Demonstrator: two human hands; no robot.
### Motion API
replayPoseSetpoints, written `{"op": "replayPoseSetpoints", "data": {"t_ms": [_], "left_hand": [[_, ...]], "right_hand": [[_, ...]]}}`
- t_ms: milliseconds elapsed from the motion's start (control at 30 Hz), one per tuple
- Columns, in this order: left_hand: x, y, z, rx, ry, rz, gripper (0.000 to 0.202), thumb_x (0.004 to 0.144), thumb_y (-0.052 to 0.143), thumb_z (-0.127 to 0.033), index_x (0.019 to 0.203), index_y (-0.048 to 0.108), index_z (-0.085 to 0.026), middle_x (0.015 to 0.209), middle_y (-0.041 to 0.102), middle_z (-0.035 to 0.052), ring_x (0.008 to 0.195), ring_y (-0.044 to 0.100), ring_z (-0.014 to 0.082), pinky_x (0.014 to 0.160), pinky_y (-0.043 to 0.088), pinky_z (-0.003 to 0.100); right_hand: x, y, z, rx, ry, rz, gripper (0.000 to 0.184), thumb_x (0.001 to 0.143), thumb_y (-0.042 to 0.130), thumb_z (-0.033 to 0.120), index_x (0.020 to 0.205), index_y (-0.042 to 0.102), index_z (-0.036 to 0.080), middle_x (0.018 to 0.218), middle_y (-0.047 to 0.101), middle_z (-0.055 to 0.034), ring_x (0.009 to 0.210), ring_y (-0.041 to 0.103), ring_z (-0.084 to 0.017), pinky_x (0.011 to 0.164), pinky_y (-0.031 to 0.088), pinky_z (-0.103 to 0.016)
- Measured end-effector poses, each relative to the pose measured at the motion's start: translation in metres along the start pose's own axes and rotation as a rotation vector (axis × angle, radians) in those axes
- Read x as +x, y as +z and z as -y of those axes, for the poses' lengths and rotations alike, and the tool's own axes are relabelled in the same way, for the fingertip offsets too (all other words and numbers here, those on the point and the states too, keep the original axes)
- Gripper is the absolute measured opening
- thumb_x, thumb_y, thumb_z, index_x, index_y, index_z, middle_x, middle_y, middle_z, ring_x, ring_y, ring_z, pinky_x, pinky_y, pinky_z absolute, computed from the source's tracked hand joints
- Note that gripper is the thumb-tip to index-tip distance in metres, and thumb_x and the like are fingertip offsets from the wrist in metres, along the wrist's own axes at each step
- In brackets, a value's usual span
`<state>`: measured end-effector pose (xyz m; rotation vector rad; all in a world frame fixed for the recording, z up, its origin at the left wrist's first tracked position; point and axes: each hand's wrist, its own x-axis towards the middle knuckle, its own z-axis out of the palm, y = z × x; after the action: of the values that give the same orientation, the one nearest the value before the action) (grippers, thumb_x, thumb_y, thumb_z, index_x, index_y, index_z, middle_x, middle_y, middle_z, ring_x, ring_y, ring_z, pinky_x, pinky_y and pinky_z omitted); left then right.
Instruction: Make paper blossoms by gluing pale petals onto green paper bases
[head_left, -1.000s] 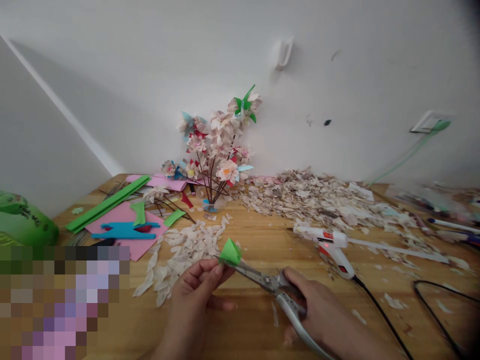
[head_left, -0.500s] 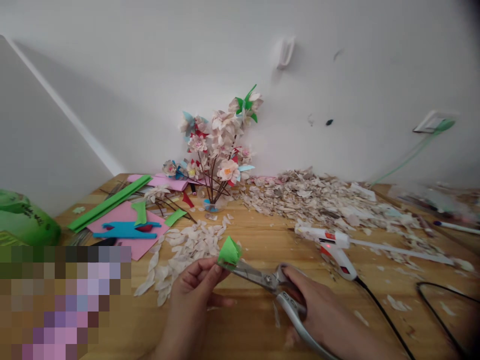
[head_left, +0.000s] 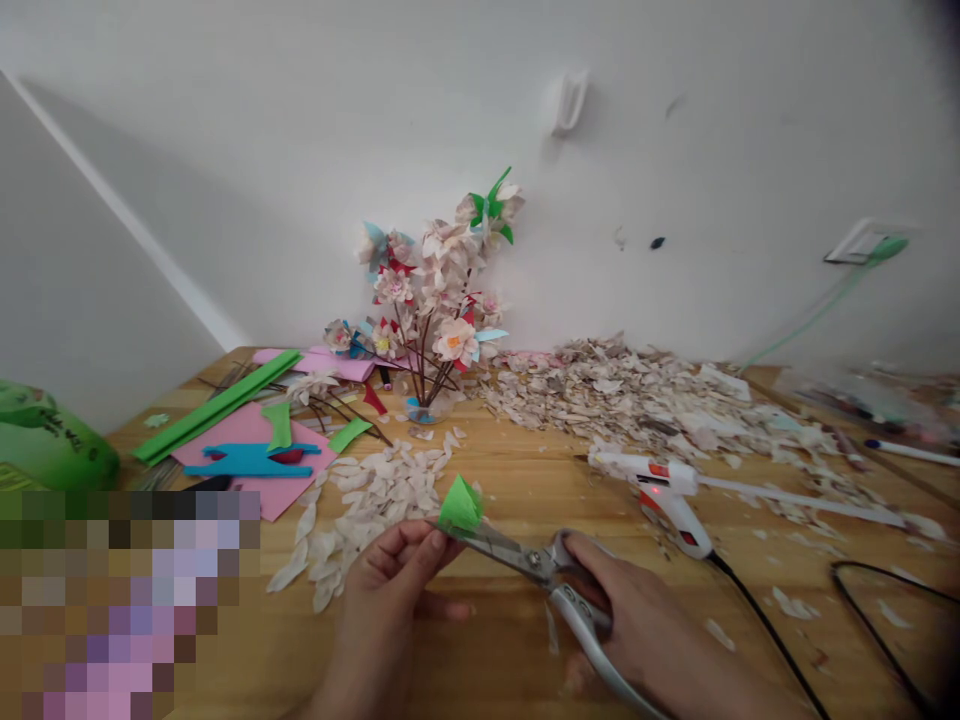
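My left hand (head_left: 401, 575) pinches a small piece of green crepe paper (head_left: 460, 503) between thumb and forefinger. In my right hand (head_left: 626, 610) are the grey-handled scissors (head_left: 517, 556), their blades pointing left and lying at the lower edge of the green paper, close to my left fingertips. Whether the blades are fully closed on the paper is hard to see. Beyond my hands, loose pale petals (head_left: 390, 480) lie scattered on the wooden table (head_left: 517, 480). A vase of handmade flowers (head_left: 450, 300) stands against the wall.
A white glue gun (head_left: 664, 480) with a lit red light lies at right, its black cord (head_left: 772, 625) running toward me. Behind it spreads a heap of dried petals (head_left: 622, 390). Pink sheets (head_left: 217, 435), a green paper strip (head_left: 217, 410) and blue paper (head_left: 255, 460) are at left, beside a green package (head_left: 52, 440).
Almost nothing differs. Both hands, the green paper and the scissors keep nearly the same place, and the whole view has shifted only slightly.
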<state>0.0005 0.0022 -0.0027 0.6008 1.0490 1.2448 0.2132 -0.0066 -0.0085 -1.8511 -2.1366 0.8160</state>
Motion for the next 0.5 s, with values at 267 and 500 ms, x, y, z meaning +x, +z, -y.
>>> {"op": "replayPoseSetpoints", "data": {"t_ms": [267,500], "left_hand": [[-0.0039,0.0042,-0.0022,0.000,0.001,-0.043,0.026,0.053,0.078,-0.029,0.068,0.062,-0.013,0.073,0.071,0.0069,0.092,0.064,0.0311,0.035,0.051,0.020],[-0.0052,0.0049,-0.0020,-0.004,0.015,-0.040,0.023,0.058,0.075,-0.026,0.072,0.063,-0.013,0.077,0.071,0.0074,0.093,0.064,0.0298,0.037,0.052,0.020]], "right_hand": [[0.0003,-0.0017,0.0021,-0.057,0.027,-0.018,0.056,0.038,0.082,0.040,0.082,0.052,0.023,0.078,0.064,0.0006,0.068,0.056,-0.020,0.056,0.034,-0.023],[-0.0004,0.0010,-0.0007,-0.066,0.014,-0.036,0.053,0.039,0.082,0.041,0.077,0.050,0.023,0.073,0.063,0.0019,0.063,0.054,-0.018,0.052,0.030,-0.023]]}}
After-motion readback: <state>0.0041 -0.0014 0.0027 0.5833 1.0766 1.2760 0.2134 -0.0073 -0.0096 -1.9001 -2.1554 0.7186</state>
